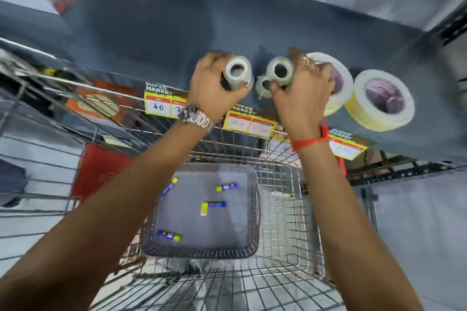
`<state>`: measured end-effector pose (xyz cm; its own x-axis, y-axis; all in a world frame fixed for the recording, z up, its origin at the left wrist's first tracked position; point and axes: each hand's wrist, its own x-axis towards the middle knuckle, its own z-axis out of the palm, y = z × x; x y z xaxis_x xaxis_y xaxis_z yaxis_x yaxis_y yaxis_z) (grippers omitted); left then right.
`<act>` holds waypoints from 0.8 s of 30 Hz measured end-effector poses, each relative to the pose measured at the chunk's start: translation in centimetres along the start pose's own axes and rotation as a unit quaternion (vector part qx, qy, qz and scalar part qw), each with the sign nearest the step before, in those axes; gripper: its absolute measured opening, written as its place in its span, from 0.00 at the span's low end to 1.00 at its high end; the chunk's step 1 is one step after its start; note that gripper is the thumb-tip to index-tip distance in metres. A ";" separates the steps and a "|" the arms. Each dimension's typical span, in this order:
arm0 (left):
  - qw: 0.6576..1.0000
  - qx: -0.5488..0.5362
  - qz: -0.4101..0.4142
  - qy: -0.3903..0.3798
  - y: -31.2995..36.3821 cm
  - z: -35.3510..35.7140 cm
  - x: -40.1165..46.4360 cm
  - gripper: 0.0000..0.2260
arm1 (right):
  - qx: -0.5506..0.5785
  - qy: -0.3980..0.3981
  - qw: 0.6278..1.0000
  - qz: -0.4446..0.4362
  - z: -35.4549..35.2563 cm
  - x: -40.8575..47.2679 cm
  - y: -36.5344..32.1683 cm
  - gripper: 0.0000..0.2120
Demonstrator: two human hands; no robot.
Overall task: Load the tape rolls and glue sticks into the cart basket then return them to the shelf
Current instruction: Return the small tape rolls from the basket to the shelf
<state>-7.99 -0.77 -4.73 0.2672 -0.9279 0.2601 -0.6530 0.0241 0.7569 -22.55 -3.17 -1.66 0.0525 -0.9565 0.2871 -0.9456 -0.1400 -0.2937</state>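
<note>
My left hand (212, 83) is closed around a small clear tape roll (238, 72) just above the dark shelf (151, 33). My right hand (302, 93) grips a second small clear tape roll (280, 70). A third small roll (262, 86) lies on the shelf between the two hands. Two large yellowish tape rolls stand on the shelf to the right, one (341, 81) partly behind my right hand, the other (381, 100) further right. Below, the grey basket (255, 209) in the cart holds several blue-and-yellow glue sticks (213, 205).
The wire cart (290, 247) stands directly under my arms, against the shelf front. Yellow price tags (161, 106) hang along the shelf edge. A red box (101, 171) sits on a lower level to the left. The upper shelf level is blurred.
</note>
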 end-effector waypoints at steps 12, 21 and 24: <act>0.998 0.031 -0.009 -0.049 -0.7 0.9 0.9 0.27 | -0.036 -0.064 0.997 -0.021 1.7 0.5 -0.5 0.24; 0.998 0.025 0.020 -0.059 -1.0 1.1 0.9 0.24 | -0.022 -0.076 0.997 -0.003 1.6 0.3 -0.6 0.25; 0.997 0.025 0.022 -0.063 -1.2 1.1 0.8 0.24 | -0.025 -0.084 0.996 0.005 1.6 0.1 -0.7 0.26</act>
<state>-7.74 -1.98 -6.07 0.1481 -0.9661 0.2116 -0.6979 0.0495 0.7145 -21.31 -3.56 -2.90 0.0914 -0.9878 0.1258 -0.9608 -0.1207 -0.2496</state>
